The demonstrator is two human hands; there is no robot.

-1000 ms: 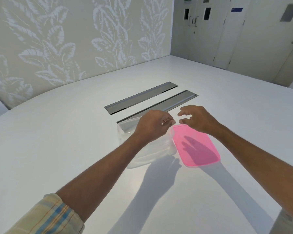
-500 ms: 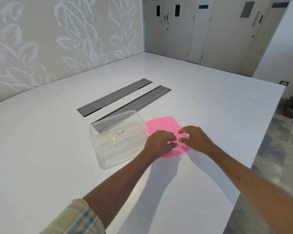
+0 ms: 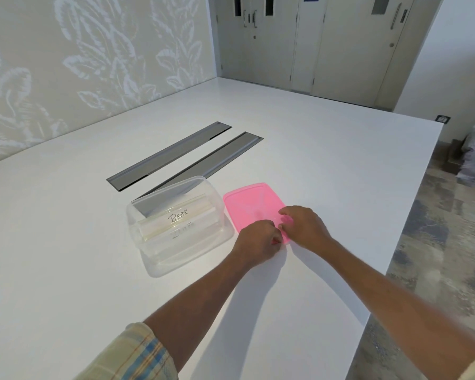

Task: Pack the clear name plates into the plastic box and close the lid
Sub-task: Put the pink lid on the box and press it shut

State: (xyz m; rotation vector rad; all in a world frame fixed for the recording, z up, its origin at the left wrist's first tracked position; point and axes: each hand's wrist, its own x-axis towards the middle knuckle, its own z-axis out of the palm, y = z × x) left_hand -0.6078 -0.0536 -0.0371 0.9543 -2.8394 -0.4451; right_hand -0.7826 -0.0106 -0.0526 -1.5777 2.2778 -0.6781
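Observation:
A clear plastic box stands open on the white table, with clear name plates lying inside; the top one reads "BEAR". Flat on the table just right of the box lies the pink lid. Both hands meet at the lid's near edge. My left hand is curled, its fingertips pinching that edge. My right hand rests on the lid's near right corner, fingers bent down onto it. The edge under the fingers is hidden.
Two long grey cable-slot covers are set into the table behind the box. The table's right edge runs close to my right arm, with floor beyond. A patterned wall stands at the left and doors at the back.
Both hands left the spot above the box and came down to the pink lid's near edge, uncovering the name plates. In the last half second they barely shifted.

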